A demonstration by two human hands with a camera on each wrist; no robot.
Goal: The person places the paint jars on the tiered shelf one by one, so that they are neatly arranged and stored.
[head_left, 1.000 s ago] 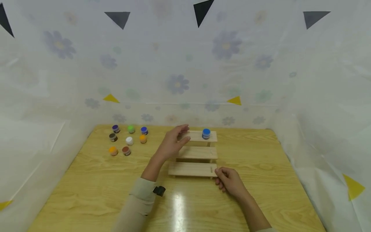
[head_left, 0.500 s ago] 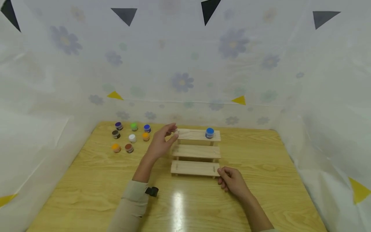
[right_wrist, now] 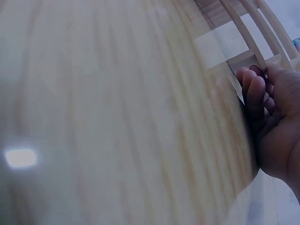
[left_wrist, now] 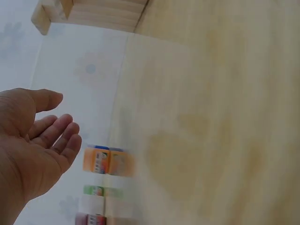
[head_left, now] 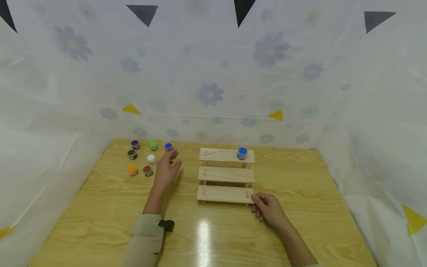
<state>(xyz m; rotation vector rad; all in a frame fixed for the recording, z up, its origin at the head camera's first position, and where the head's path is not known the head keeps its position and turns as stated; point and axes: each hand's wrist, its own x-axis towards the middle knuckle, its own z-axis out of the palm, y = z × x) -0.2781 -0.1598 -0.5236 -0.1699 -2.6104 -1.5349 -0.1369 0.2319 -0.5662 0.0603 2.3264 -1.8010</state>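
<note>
Moving the relaxed, empty left hand (head_left: 165, 170) from the rack (head_left: 227, 174) to the jars (head_left: 151, 159), now within reach, leaving the blue-lidded jar (head_left: 242, 153) on the top shelf (head_left: 220, 155) and pinching the bottom shelf (head_left: 224, 194) with the right hand (head_left: 269, 209).

Left hand (head_left: 166, 168) moved away from wooden rack (head_left: 226, 174), now beside jars (head_left: 151, 159), rack's upper left end uncovered

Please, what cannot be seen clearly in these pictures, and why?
Left wrist view: label on the small round orange jar, too blurred to read.
Head view: most of that jar, hidden behind the left hand.
Left wrist view: pale three-tier wooden stand, cut off by top edge.
Right wrist view: round blue jar, cut by right edge.
</note>
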